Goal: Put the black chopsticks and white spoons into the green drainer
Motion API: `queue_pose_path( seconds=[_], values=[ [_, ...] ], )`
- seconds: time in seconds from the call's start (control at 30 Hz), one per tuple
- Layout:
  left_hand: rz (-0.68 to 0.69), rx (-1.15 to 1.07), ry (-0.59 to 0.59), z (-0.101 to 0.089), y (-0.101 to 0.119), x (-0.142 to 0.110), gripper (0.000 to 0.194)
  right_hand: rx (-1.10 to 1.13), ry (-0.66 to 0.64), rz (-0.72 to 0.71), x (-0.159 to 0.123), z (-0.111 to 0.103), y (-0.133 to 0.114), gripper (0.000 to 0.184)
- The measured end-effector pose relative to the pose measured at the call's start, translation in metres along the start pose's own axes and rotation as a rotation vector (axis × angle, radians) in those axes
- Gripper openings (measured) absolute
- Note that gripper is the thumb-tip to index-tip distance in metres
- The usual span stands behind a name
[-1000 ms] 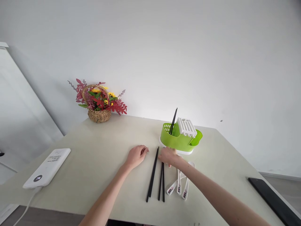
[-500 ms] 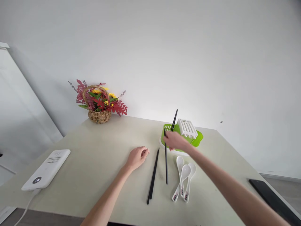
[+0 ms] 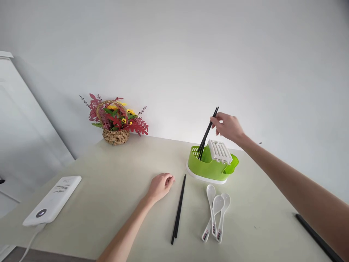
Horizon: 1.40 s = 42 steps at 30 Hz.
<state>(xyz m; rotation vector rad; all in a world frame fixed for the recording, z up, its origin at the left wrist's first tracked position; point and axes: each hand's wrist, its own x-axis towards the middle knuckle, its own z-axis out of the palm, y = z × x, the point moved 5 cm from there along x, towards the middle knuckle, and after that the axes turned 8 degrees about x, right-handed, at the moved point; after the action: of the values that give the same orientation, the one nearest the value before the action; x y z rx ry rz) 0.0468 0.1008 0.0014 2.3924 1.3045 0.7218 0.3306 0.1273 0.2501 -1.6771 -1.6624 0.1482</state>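
1. Pale wall (image 3: 169, 65) behind counter (image 3: 131, 203); R grip (image 3: 227, 125) pinches black chopsticks (image 3: 209, 125) nr top, lower ends at L compartment of green holder (image 3: 201, 169), nr counter's back edge, R of ctr.
2. Prob. light, stiff, maybe slick; best hold = upper end, clear of rim.
3. L grip (image 3: 160, 187) loosely curled on counter, can't tell if fully closed; 2nd pair (image 3: 179, 211) just beside, twd front edge.
4. White spoons (image 3: 218, 205) farther R; maybe fragile.

Lime green oval plastic caddy (image 3: 208, 170) on a white base (image 3: 207, 179), plain black slim chopsticks (image 3: 206, 134) poking out, glossy white spoons (image 3: 218, 204) in front, dark-printed handles.
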Motion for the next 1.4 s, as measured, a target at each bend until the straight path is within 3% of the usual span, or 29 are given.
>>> queue_pose_path(
  seconds=[0.23, 0.37, 0.73, 1.07, 1.4],
  values=[
    [0.007, 0.032, -0.001, 0.002, 0.0, 0.001, 0.035, -0.044, -0.243, 0.13, 0.014, 0.058, 0.04, 0.027],
    [0.01, 0.03, -0.006, 0.002, 0.001, 0.002, 0.033, -0.135, -0.272, 0.191, 0.017, 0.075, 0.053, 0.028],
    [0.009, 0.021, -0.024, 0.001, 0.003, 0.003, 0.033, -0.303, -0.079, 0.214, 0.026, 0.057, 0.048, 0.04],
    [0.015, 0.032, -0.021, 0.0, 0.004, 0.003, 0.033, -0.221, -0.209, 0.249, 0.022, 0.072, 0.049, 0.038],
    [0.014, 0.021, -0.023, 0.001, 0.003, 0.004, 0.032, -0.159, -0.298, 0.342, 0.028, 0.072, 0.058, 0.036]
  ],
)
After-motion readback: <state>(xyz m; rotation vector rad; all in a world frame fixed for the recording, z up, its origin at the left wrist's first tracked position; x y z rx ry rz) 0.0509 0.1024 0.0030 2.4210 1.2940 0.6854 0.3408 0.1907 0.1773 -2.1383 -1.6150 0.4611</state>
